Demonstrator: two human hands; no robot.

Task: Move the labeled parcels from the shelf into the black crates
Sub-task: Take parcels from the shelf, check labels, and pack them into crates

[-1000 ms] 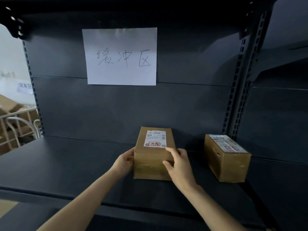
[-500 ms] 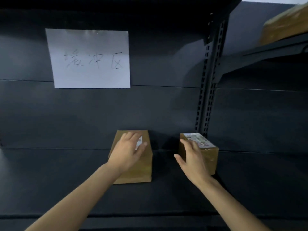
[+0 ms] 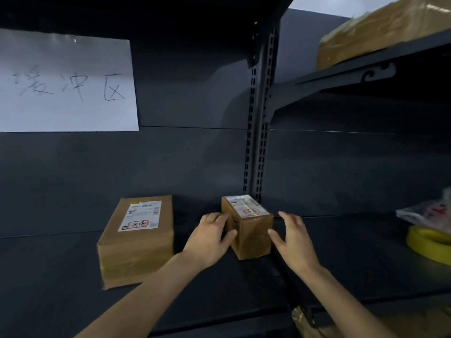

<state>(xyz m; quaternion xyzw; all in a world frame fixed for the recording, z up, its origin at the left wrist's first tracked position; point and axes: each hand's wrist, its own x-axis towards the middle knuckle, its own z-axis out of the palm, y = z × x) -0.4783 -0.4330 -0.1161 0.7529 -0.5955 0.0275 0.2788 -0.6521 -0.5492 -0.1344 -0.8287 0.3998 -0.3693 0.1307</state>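
Note:
A small brown parcel (image 3: 253, 236) with a white label on top stands on the dark shelf (image 3: 61, 276) beside the slotted upright. My left hand (image 3: 210, 237) lies against its left face, thumb on the near corner. My right hand (image 3: 294, 239) is spread just right of the parcel, thumb tip at its right edge; whether it touches is unclear. A larger flat labeled parcel (image 3: 138, 242) lies to the left, untouched. No black crate is in view.
A handwritten paper sign (image 3: 66, 84) hangs on the back panel. The slotted upright (image 3: 257, 132) divides two bays. In the right bay are a yellow tape roll (image 3: 429, 245) and a plastic bag (image 3: 429, 213). A wrapped brown parcel (image 3: 380, 28) sits on the upper right shelf.
The view has swung right. My left hand left the larger parcel and went to the small parcel's left side; my right hand shifted round to its right side.

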